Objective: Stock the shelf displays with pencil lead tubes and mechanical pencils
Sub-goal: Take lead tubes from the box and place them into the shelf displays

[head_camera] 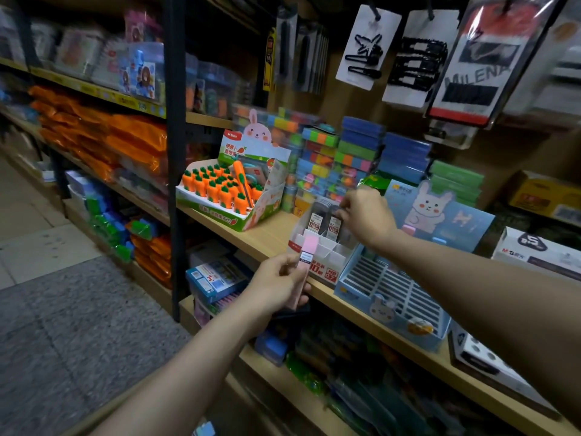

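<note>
A white display box (320, 262) with cardboard dividers stands on the wooden shelf (270, 237), with dark pencil lead tubes (316, 222) upright in its back row. My right hand (367, 215) reaches over the box, fingers pinched on one dark lead tube (334, 228) at the rear. My left hand (276, 286) hovers in front of the shelf edge, holding a pink lead tube (306, 256) upright. To the right sits a blue bunny display box (393, 297) with rows of dark slots and a tall bunny backing card (430, 212).
A carrot eraser display (226, 190) stands left of the white box. Stacks of coloured sticky notes (339, 158) fill the shelf's back. Hair-clip cards (367, 48) hang overhead. A black upright post (174, 152) divides the shelving. White boxes (534, 250) sit at far right.
</note>
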Demonstrator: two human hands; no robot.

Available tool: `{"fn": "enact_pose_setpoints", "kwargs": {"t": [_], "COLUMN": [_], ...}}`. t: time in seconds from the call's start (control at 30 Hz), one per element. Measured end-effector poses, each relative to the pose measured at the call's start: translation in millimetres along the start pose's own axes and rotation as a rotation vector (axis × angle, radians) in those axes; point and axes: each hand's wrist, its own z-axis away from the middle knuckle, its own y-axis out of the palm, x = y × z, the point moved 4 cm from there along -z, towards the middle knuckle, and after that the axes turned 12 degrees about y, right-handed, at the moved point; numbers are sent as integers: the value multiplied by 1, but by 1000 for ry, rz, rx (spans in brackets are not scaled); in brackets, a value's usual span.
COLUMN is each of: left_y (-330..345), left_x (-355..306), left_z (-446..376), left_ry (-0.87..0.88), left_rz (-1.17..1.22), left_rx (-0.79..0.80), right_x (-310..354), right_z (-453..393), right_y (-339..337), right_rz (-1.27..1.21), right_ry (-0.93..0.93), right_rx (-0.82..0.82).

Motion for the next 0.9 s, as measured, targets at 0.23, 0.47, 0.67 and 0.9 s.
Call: {"fn": "enact_pose_setpoints", "kwargs": {"t": [0.23,0.47,0.67,0.9], "left_y": [1,40,71,80], "left_x": [-3,-8,-8,20], "left_z": [-3,1,18,29], "left_ry": [120,239,558,590], "left_rz": [-86,-216,-761,-1177], "left_rx": [-69,106,252,493], "right_x": [-10,-30,-93,-121], "right_z": [21,104,84,62], "right_y": [-24,-45,-95,-97], "right_rz": [-521,-830,-521,-231], "right_ry": [147,212,195,78], "right_rx": [108,446,208,-16]}}
